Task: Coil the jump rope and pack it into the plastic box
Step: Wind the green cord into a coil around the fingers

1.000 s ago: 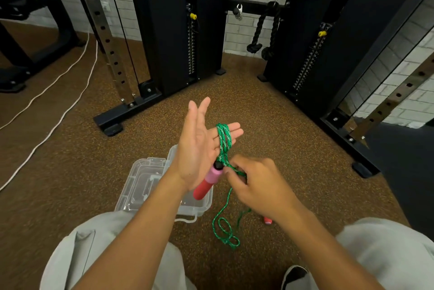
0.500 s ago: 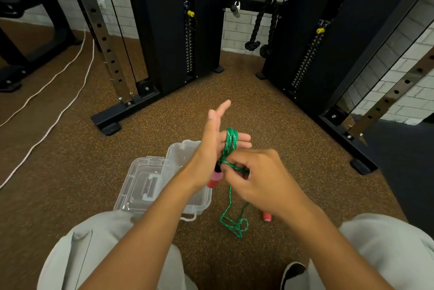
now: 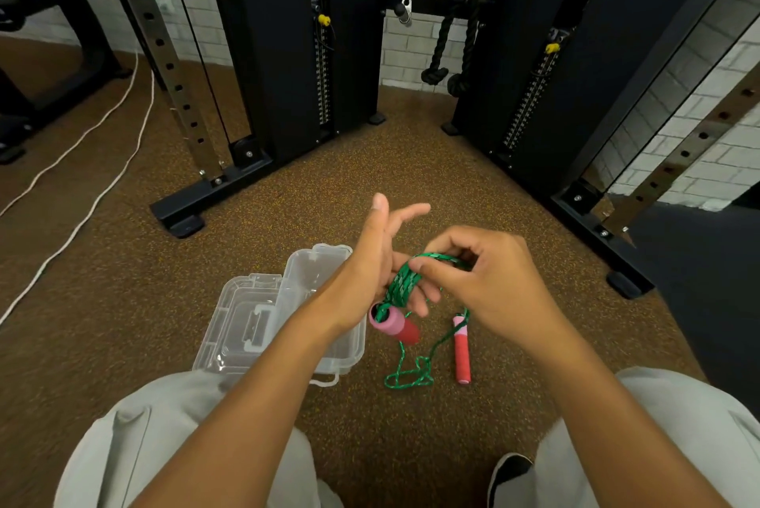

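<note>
I look down at my 2 hands over the brown floor [image 3: 288, 187]. My left hand [image 3: 380, 261] is held up flat, with its fingers straight and a little apart. I keep it like that so it works as a spool. The green jump rope [image 3: 401, 285] goes around those fingers in a few loops, and the straight fingers stop the loops from sliding off.

My right hand [image 3: 485, 285] pinches the rope between thumb and fingertips, right next to the loops. It holds the rope tight so the next loop lies neat on the others.

1 pink and red handle [image 3: 392, 322] hangs just under my left hand. I think it hangs there because it is the end I started from. The other handle [image 3: 461, 347] lies on the floor near my right wrist. A bit of loose rope [image 3: 411, 378] lies in a small tangle beside it, so there is some rope left to wind.

The clear plastic box [image 3: 263, 326] sits open on the floor, just under my left arm, with its lid flipped back. I think it is kept close and open so the coil can drop right in. Nothing is in it that I can see.

I guess the coiling is more than half done. The packing is not started.
</note>
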The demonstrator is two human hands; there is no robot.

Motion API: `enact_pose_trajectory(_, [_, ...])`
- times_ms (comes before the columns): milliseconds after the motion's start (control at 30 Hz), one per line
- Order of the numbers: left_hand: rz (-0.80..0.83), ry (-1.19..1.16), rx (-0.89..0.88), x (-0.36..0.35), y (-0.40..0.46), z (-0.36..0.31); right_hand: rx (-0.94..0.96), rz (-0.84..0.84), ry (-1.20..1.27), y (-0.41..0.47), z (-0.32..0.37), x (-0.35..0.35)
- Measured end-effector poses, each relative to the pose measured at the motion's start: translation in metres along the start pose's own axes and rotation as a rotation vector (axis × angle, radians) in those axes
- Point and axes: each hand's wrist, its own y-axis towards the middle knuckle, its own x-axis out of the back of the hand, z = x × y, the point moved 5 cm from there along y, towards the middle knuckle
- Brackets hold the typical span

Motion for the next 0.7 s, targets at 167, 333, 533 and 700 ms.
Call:
enact_pose_trajectory(167, [0.027, -0.283, 0.098, 0.002, -0.005, -0.003, -0.136, -0.022, 0.359, 0.003, -0.018, -0.007])
enact_pose_trajectory(333, [0.02, -0.51, 0.171, 0.005, -0.01, -0.006, -0.261, -0.038, 0.6, 0.002, -0.035, -0.017])
enact_pose_trajectory(533, [-0.073, -0.799, 0.066, 0.009, -0.011, -0.014, -0.351, 0.002, 0.618, -0.003, -0.05, -0.041])
enact_pose_trajectory(700, [-0.293, -0.897, -0.122, 0.029, -0.011, -0.016, -0.36, 0.059, 0.543, -0.006, -0.047, -0.058])
